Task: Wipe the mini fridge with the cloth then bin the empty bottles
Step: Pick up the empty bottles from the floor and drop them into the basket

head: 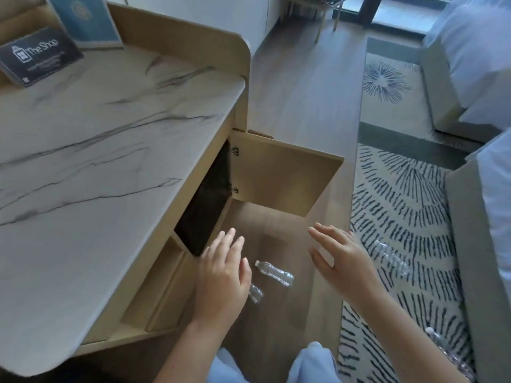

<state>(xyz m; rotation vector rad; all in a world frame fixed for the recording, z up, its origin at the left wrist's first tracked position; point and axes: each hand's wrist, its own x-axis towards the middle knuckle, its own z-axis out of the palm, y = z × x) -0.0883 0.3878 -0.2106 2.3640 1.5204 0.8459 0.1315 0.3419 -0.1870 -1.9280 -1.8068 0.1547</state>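
Observation:
The black mini fridge (206, 208) sits inside the wooden cabinet under the marble counter, behind the open cabinet door (282, 175). Two clear empty bottles lie on the wood floor: one (273, 273) between my hands, another (255, 293) partly hidden by my left hand. A third bottle (394, 258) lies on the rug to the right, and more clear bottles (445, 352) show at the lower right. My left hand (224, 275) hovers with fingers spread, holding nothing, just in front of the fridge. My right hand (341, 259) is also open and empty. No cloth is visible.
The marble counter (96, 150) fills the left, with a dark "The Shop" card (38, 58) and a blue card (85, 19) at the back. A patterned rug (401, 205), grey bed frames and white bedding stand on the right. My knees (312, 363) show at the bottom.

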